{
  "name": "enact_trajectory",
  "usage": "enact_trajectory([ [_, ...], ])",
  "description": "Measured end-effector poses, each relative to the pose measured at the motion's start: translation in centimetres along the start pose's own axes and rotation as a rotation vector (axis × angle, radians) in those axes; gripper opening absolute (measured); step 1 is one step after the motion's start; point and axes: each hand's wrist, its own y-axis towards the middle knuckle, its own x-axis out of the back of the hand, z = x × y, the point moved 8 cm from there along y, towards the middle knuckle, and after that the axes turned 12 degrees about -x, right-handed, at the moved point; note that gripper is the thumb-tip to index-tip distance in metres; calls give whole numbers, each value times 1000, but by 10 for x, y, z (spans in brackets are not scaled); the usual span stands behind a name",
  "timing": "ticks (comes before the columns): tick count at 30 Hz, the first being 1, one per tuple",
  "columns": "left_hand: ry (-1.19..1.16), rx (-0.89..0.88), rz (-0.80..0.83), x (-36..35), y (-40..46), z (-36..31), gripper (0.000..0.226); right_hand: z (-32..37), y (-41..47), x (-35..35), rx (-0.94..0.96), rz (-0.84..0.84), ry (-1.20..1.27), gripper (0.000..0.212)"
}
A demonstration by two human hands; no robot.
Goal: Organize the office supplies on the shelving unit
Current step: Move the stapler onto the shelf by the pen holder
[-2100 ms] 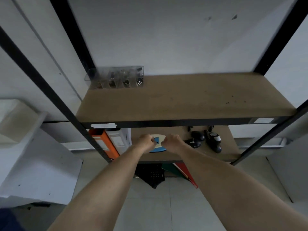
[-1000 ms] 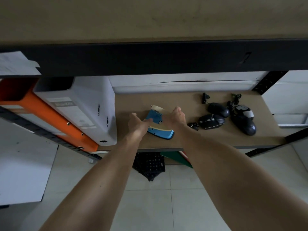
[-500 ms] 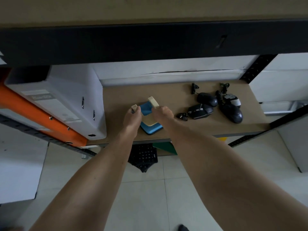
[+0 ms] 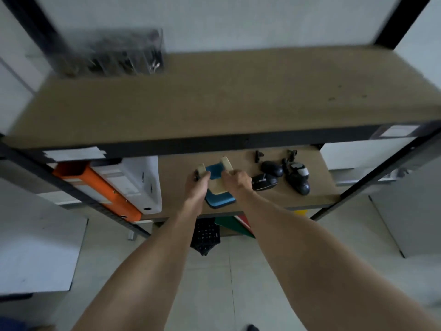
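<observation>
On the lower shelf [image 4: 176,170] lies a stack of flat blue and cream pads [image 4: 220,201]. My left hand [image 4: 196,187] is closed on a cream-edged piece [image 4: 201,169] at the stack's left. My right hand [image 4: 236,181] grips another cream piece [image 4: 226,163] on the right, tilted up. A blue pad [image 4: 214,170] stands raised between the two hands. The parts under my fingers are hidden.
Three dark computer mice [image 4: 272,168] sit right of my hands. A white binder [image 4: 140,180] and an orange binder [image 4: 100,189] lean at the left. A clear box of clips [image 4: 114,53] stands on the upper shelf [image 4: 238,91]. A black keyboard [image 4: 205,235] and coloured folders [image 4: 233,223] lie below.
My head has tilted up, so the upper shelf and clip box are back in sight. Both hands keep hold of the pads, which stand a little more upright.
</observation>
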Motion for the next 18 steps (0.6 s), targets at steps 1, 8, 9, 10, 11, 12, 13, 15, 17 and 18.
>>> enact_trajectory([
  [1, 4, -6, 0, 1, -18, -12, 19, -3, -15, 11, -10, -4, -1, 46],
  [8, -60, 50, 90, -4, -105, -44, 37, -34, -99, 64, -45, -16, 38, 56],
  [9, -59, 54, 111, -6, -117, -49, 42, -38, -112, 73, -39, -28, 50, 57],
  [10, -56, 47, 138, -9, -129, -55, 45, -42, -125, 82, -32, -40, 61, 56],
  [11, -54, 31, 156, -11, -141, -63, 47, -46, -137, 92, -20, -57, 66, 55],
  [12, -49, 13, 173, -12, -154, -70, 50, -50, -151, 100, -13, -75, 73, 54],
  [13, -45, -17, 186, -12, -170, -79, 53, -54, -168, 113, 7, -98, 82, 52],
  [15, -45, -43, 206, -15, -194, -94, 57, -60, -192, 130, 29, -117, 107, 49],
  [17, -35, -70, 220, -18, -219, -116, 54, -64, -215, 151, 35, -141, 121, 50],
  [18, -34, -92, 225, -20, -229, -129, 53, -65, -226, 162, 39, -154, 129, 52],
])
